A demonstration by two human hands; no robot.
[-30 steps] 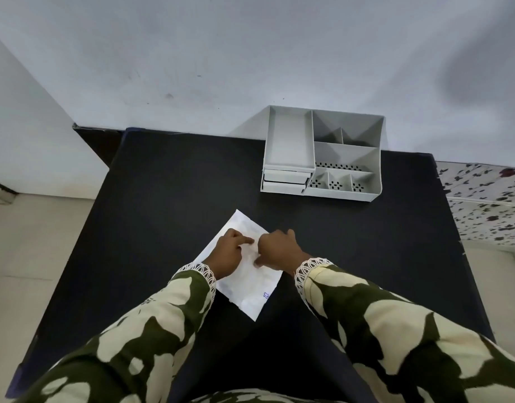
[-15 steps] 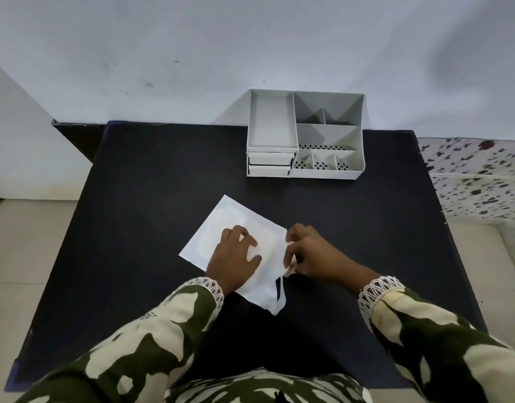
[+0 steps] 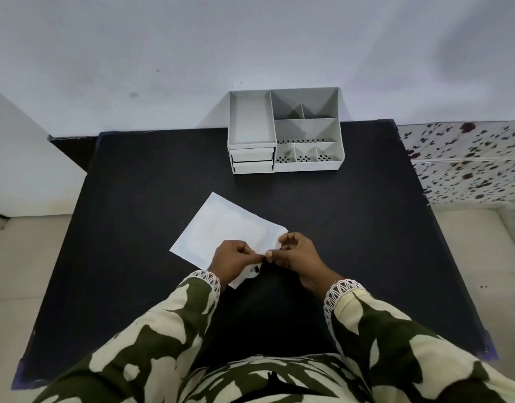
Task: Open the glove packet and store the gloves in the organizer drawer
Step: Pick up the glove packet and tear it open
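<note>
A flat white glove packet point(image 3: 221, 231) lies on the black table point(image 3: 134, 199), slightly left of centre. My left hand point(image 3: 233, 258) pinches the packet's near right edge, and my right hand point(image 3: 294, 253) pinches the same edge right beside it, fingertips almost touching. The packet's near corner is lifted and curled under my hands. A white organizer point(image 3: 285, 132) stands at the table's far edge against the wall, with two shut drawers point(image 3: 252, 159) in its front left.
The organizer has several open compartments on top, all seeming empty. A pale wall runs behind the table. A spotted white cloth surface point(image 3: 468, 161) lies off the table's right side. Tiled floor shows on both sides.
My left hand went from lying flat on the packet to pinching its near right edge. My right hand has closed in beside it. The packet has turned a little.
</note>
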